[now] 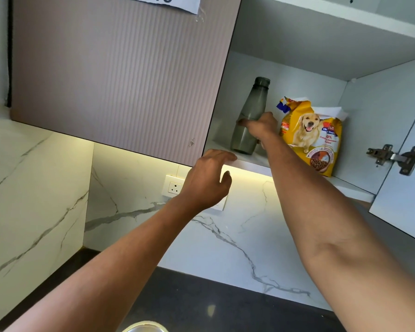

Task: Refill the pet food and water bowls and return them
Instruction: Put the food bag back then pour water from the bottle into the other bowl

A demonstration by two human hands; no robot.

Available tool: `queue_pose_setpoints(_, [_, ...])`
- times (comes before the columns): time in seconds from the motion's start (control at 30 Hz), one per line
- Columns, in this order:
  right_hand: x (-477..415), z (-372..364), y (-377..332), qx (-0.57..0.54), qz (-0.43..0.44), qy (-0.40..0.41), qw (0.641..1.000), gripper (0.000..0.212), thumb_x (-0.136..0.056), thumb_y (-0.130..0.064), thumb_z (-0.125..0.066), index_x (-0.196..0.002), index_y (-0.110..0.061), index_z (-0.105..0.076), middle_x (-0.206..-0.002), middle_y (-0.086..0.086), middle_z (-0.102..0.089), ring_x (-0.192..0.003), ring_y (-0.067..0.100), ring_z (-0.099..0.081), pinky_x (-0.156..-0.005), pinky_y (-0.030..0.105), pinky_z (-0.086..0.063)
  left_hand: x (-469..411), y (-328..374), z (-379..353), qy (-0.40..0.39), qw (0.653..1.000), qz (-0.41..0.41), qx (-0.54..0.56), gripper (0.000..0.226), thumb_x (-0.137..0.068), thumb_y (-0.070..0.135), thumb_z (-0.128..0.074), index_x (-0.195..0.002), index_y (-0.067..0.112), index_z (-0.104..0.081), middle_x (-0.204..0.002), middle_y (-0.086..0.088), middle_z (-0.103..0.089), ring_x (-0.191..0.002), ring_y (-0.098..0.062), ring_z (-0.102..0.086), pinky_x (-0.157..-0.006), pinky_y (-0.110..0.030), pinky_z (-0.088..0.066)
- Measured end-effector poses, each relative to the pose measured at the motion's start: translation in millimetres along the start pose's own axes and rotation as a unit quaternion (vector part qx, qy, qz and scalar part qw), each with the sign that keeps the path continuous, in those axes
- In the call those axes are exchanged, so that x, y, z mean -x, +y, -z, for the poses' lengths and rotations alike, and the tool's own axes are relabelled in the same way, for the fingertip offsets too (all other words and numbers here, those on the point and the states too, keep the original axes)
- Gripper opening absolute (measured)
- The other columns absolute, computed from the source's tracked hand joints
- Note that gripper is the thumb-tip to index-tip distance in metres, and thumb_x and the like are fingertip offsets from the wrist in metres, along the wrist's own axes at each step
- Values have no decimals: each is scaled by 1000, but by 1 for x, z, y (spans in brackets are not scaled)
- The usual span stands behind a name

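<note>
Two bare arms reach up from the bottom of the view. Nearest, a metal bowl point(145, 327) shows only its rim at the bottom edge, on a dark counter point(201, 300). Behind that is a white marble-look wall point(225, 236) with grey veins, lit by a strip under the cabinet, with a white socket point(174, 187) on it. Left hand point(206, 180) holds nothing: fingers loosely bent, tips resting on the front edge of the cabinet shelf point(252, 164), thumb apart below it. Right hand point(261, 127) is further in, fingers wrapped round the middle of a grey see-through bottle point(250, 109). Bottle stands base down on the shelf, long axis near vertical, cap end up and leaning a little right. Just right of it is a yellow dog food bag point(314, 140), upright, top crumpled open, dog picture facing out. Left cabinet door point(106, 80) is ribbed and closed; right door point(403, 195) is swung open, its hinge point(393, 157) showing.
</note>
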State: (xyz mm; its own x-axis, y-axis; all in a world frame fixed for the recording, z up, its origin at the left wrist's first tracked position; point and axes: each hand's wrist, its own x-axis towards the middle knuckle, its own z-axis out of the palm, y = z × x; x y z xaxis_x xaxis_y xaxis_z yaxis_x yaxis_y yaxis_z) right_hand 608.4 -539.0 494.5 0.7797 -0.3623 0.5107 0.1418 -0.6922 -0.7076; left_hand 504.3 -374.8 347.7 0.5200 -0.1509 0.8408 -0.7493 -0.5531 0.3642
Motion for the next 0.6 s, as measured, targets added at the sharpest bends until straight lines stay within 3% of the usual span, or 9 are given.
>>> queue_pose_setpoints(0.13, [22,17,2,-22,13,13,1000,77,-75,-46,-88,-132,-9,-52,-125,10,-64,-105,28,-62,-83,39,-58,4,4,1,-16,1000,2,-5,45,-88,14,-62,-133,19,-61,-135,2,-63,-125,-15,-57,-103,-33,-50])
queue_pose_setpoints(0.2, [41,30,0,-19,24,16,999,74,-74,-47,-89,-128,-9,-55,-117,7,-63,-104,26,-63,-76,36,-55,7,7,4,-34,999,1,-13,49,-89,14,-64,-137,18,-58,-140,0,-60,-130,-18,-54,-107,-35,-47])
queue_pose_setpoints(0.3, [75,53,-4,-21,39,24,999,71,-74,-49,-88,-124,-10,-58,-113,4,-63,-101,23,-63,-68,32,-49,14,12,11,-70,997,-3,-38,57,-91,19,-64,-147,18,-48,-154,-1,-48,-143,-21,-42,-113,-37,-38])
queue_pose_setpoints(0.37, [99,70,-7,-29,52,31,998,69,-73,-50,-88,-121,-11,-58,-112,4,-64,-100,22,-62,-72,34,-53,24,16,18,-85,995,-11,-51,61,-93,19,-62,-151,16,-43,-158,-2,-43,-149,-20,-34,-117,-37,-34])
queue_pose_setpoints(0.47, [135,94,-10,-52,62,29,996,64,-69,-52,-89,-113,-17,-59,-112,2,-67,-101,21,-65,-87,42,-60,52,18,30,-74,996,11,-38,58,-92,18,-63,-148,14,-48,-152,-6,-50,-143,-25,-44,-114,-36,-37])
queue_pose_setpoints(0.6, [187,114,-12,-77,59,31,995,70,-59,-57,-89,-111,-19,-63,-110,-2,-71,-100,19,-69,-89,46,-61,95,13,42,-92,994,59,-25,53,-93,22,-64,-145,18,-52,-147,-5,-57,-131,-28,-56,-107,-40,-46])
